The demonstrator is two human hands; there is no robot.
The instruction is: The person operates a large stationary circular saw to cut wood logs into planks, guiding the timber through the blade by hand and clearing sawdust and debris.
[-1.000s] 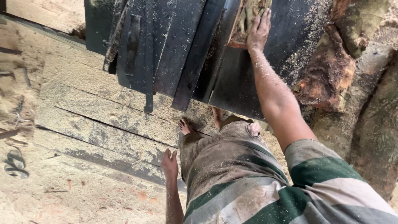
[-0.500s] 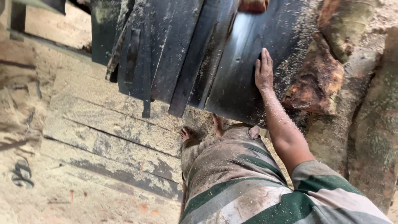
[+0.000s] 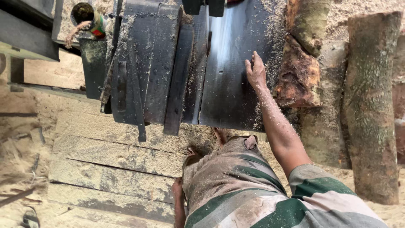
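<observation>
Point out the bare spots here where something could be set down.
The dusty floor planks, left of the person's legs and below the dark machine housing, lie bare. The shiny metal plate has room left of the right hand. It is crowded on the right, where bark slabs and a log stand.

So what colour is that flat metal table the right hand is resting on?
Dark grey to black, sawdust-dusted: the metal table under the right hand, head view.
</observation>
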